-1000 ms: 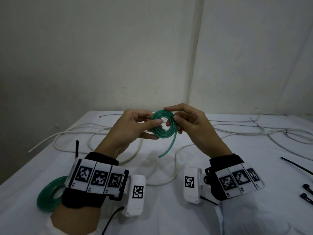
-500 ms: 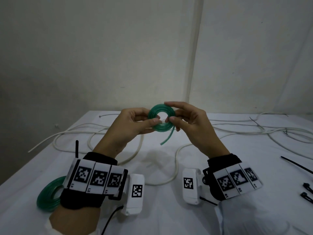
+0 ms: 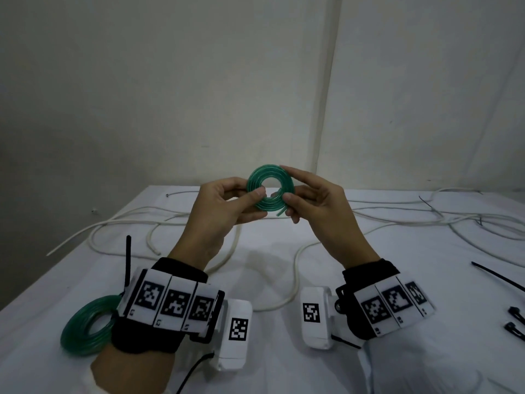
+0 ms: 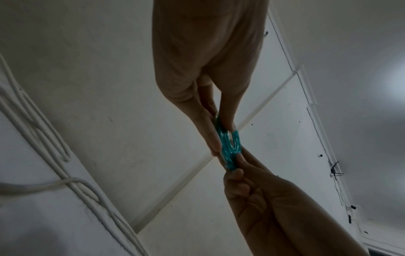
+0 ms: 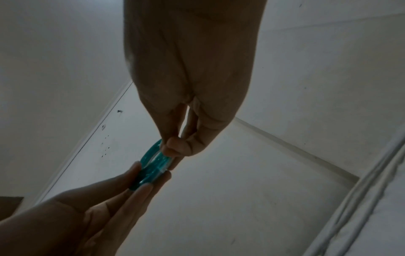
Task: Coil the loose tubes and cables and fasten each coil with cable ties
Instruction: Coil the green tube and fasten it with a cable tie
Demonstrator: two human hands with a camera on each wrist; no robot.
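A small coil of green tube (image 3: 270,189) is held upright in the air above the white table (image 3: 255,280), its short free end poking out at the lower right. My left hand (image 3: 252,196) pinches the coil's left side between thumb and fingers. My right hand (image 3: 287,191) pinches its right side, forefinger along the top edge. The wrist views show the green coil (image 4: 229,147) (image 5: 153,164) edge-on, clamped between the fingertips of both hands. Another green tube coil (image 3: 88,325) lies flat on the table by my left wrist.
Long loose white cables (image 3: 159,223) loop across the far half of the table, from left to right (image 3: 454,220). Black cable ties (image 3: 497,277) lie at the right edge, with more black ties (image 3: 515,322) nearer. Walls stand close behind the table.
Both hands have lifted the coil higher. The dangling free end of the green tube has been wound in, leaving only a short tip sticking out.
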